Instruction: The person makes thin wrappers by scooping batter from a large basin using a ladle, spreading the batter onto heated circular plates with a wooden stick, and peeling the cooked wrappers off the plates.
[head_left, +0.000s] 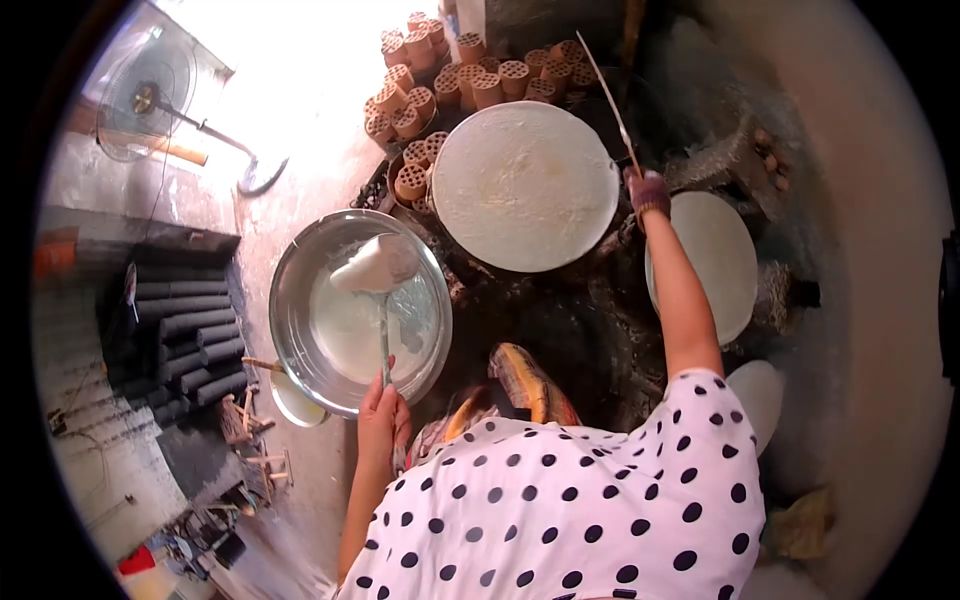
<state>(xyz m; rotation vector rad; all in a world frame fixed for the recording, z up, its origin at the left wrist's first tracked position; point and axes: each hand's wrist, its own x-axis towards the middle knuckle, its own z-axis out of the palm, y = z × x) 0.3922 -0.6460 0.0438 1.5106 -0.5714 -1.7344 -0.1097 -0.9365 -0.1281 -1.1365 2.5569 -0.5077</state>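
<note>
Dotted shirt (560, 510), white-coated ladle (378, 272) (wet-looking), shiny metal basin (289, 300)

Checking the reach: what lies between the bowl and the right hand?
In the head view, the large white disc lies between the bowl and the right hand.

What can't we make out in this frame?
All in the head view:
Ladle: end of its handle, hidden by the left hand.
Right hand: exact grip on the stick, too small to tell.
Upper right-side disc: partly behind the right forearm.
Lower right-side disc: partly behind the sleeve.
Bottom-left clutter: blurred, too small to identify.
</note>
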